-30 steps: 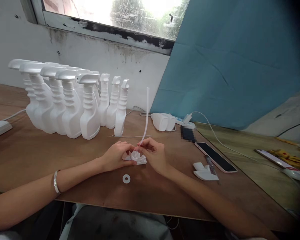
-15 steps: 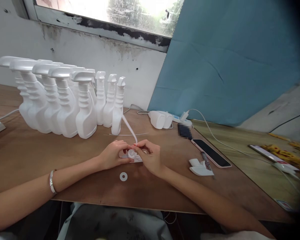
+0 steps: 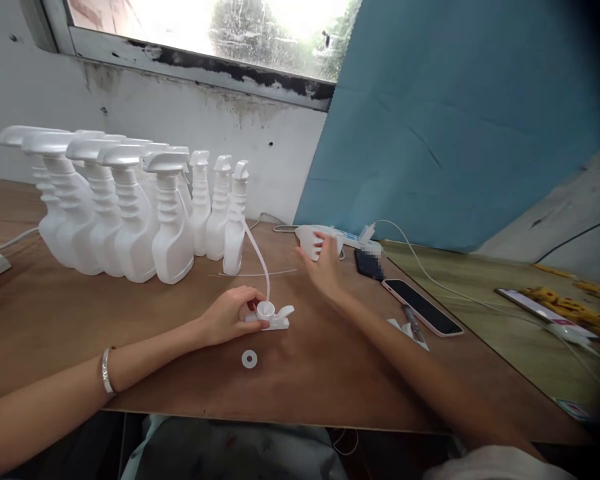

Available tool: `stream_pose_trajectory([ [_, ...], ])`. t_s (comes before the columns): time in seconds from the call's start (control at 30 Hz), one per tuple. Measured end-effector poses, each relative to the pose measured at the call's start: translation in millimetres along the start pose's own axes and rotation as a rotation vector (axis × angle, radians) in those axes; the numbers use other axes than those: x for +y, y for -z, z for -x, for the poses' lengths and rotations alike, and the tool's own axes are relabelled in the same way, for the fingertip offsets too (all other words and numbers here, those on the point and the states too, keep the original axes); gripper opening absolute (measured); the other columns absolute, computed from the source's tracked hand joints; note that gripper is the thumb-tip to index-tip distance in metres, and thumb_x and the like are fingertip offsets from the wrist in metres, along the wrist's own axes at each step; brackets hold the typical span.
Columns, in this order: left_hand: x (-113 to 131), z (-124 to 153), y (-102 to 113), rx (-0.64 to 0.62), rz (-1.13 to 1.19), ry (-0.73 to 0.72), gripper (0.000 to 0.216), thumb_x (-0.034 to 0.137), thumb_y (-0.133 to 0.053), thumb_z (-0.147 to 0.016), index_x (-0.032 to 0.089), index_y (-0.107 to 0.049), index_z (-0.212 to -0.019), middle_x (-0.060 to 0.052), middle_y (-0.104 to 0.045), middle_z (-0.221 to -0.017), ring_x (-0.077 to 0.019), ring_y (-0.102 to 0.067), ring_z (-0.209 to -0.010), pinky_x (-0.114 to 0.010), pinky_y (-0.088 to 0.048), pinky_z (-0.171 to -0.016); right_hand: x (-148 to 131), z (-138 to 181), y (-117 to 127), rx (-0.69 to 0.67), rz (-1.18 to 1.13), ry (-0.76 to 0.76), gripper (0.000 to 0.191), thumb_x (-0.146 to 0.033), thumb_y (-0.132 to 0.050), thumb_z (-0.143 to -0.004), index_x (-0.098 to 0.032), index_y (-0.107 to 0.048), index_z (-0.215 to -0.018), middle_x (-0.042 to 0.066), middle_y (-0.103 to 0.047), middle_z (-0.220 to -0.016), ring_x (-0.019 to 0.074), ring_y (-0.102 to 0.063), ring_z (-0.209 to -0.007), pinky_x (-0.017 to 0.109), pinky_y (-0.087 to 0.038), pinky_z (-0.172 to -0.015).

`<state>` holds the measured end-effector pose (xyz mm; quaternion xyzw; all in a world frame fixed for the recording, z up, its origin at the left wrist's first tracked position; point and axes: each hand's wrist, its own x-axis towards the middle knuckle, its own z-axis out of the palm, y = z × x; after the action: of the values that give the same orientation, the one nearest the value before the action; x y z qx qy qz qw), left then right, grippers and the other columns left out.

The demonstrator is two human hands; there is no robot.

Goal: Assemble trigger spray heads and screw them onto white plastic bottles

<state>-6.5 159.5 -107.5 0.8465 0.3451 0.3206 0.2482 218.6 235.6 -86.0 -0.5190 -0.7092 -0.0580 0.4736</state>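
My left hand (image 3: 237,315) grips a white trigger spray head (image 3: 279,321) lying on its back on the brown table. Its round collar faces up, and a thin white dip tube (image 3: 261,257) rises from it, leaning back. In front lies a white ring-shaped washer (image 3: 249,359). Farther back, my right hand (image 3: 324,267) reaches to a pair of white bottles (image 3: 307,241) lying on their sides. Its thumb and fingers are spread at the nearer bottle; whether they touch it I cannot tell.
Several white spray bottles (image 3: 173,233) stand upright at the back left. To the right are a pink-edged phone (image 3: 423,307), a pen (image 3: 414,325), white plastic pieces (image 3: 405,330), a dark object (image 3: 369,265) and a power strip (image 3: 375,247). A thin line (image 3: 275,273) lies behind the spray head.
My right hand has left the spray head's collar and moved back and right to the lying bottles. The dip tube stands on its own in the collar; my left hand stays on the spray head.
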Motion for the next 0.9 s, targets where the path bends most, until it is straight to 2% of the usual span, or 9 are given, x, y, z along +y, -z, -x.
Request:
stream_pose_trajectory([
  [0.07,0,0,0,-0.004,0.008,-0.015,0.028,0.035,-0.063,-0.070,0.016,-0.055,-0.088,-0.001,-0.056,-0.081,-0.0137,-0.052,-0.075,-0.024,-0.040,-0.071,25,-21,-3,0.091,0.376,0.000,0.062,-0.047,-0.052,-0.076,-0.005,-0.038,-0.119,0.023,-0.042,-0.118,0.0309,-0.040,-0.107,0.045,-0.035,-0.086],
  [0.1,0,0,0,-0.003,0.006,-0.021,0.028,0.035,-0.063,-0.070,0.016,-0.055,-0.088,-0.001,-0.056,-0.081,-0.0137,-0.052,-0.075,-0.024,-0.040,-0.071,35,-29,-5,0.091,0.512,0.000,0.064,-0.047,-0.052,-0.076,-0.002,-0.037,-0.120,0.024,-0.044,-0.115,0.0332,-0.039,-0.106,0.047,-0.033,-0.086],
  [0.23,-2,0,-1,-0.001,-0.005,-0.033,0.029,0.036,-0.063,-0.070,0.016,-0.056,-0.090,-0.001,-0.057,-0.082,-0.0138,-0.052,-0.075,-0.025,-0.040,-0.072,55,-41,-12,0.018,0.770,0.045,0.066,-0.044,-0.052,-0.076,0.003,-0.036,-0.120,0.023,-0.053,-0.098,0.0349,-0.041,-0.099,0.045,-0.034,-0.082],
  [0.4,-3,0,-2,-0.006,0.008,-0.027,0.029,0.035,-0.062,-0.070,0.016,-0.056,-0.091,-0.001,-0.057,-0.082,-0.0139,-0.053,-0.076,-0.025,-0.041,-0.072,55,-37,-24,-0.064,0.784,0.127,0.060,-0.033,-0.055,-0.075,-0.004,-0.035,-0.123,0.020,-0.048,-0.109,0.0321,-0.043,-0.099,0.041,-0.035,-0.083],
  [0.5,-2,1,-1,-0.004,0.034,-0.012,0.029,0.035,-0.062,-0.070,0.016,-0.056,-0.091,-0.002,-0.057,-0.084,-0.0143,-0.053,-0.077,-0.025,-0.041,-0.071,57,-32,-34,-0.123,0.709,0.102,0.060,-0.024,-0.054,-0.073,-0.007,-0.032,-0.127,0.020,-0.041,-0.118,0.0290,-0.047,-0.094,0.040,-0.039,-0.079],
  [0.6,0,2,-2,-0.013,0.106,0.025,0.027,0.033,-0.060,-0.072,0.015,-0.055,-0.092,-0.002,-0.058,-0.085,-0.0139,-0.054,-0.076,-0.024,-0.042,-0.069,56,-28,-40,-0.116,0.581,0.105,0.057,-0.014,-0.050,-0.071,-0.009,-0.033,-0.126,0.019,-0.040,-0.118,0.0276,-0.048,-0.096,0.039,-0.040,-0.080],
  [0.67,0,2,-3,-0.016,0.161,0.058,0.027,0.031,-0.057,-0.073,0.015,-0.054,-0.094,-0.002,-0.059,-0.083,-0.0125,-0.054,-0.071,-0.023,-0.043,-0.066,49,-31,-38,-0.032,0.460,0.150,0.053,-0.013,-0.049,-0.070,-0.009,-0.037,-0.122,0.017,-0.042,-0.114,0.0272,-0.046,-0.101,0.039,-0.039,-0.085],
  [0.77,0,1,-3,0.033,0.185,0.102,0.027,0.028,-0.055,-0.074,0.015,-0.053,-0.097,-0.001,-0.059,-0.080,-0.0112,-0.053,-0.066,-0.021,-0.043,-0.062,24,-44,-20,0.235,0.254,0.216,0.046,-0.019,-0.052,-0.072,-0.013,-0.039,-0.116,0.013,-0.046,-0.111,0.0254,-0.043,-0.108,0.042,-0.038,-0.091],
  [0.9,-2,-1,1,0.195,0.090,0.196,0.030,0.028,-0.054,-0.073,0.016,-0.056,-0.100,-0.002,-0.060,-0.080,-0.0131,-0.055,-0.069,-0.022,-0.044,-0.061,-21,-70,36,0.622,0.031,0.253,0.034,-0.027,-0.051,-0.078,-0.016,-0.041,-0.108,0.010,-0.048,-0.109,0.0232,-0.048,-0.106,0.045,-0.039,-0.091],
])
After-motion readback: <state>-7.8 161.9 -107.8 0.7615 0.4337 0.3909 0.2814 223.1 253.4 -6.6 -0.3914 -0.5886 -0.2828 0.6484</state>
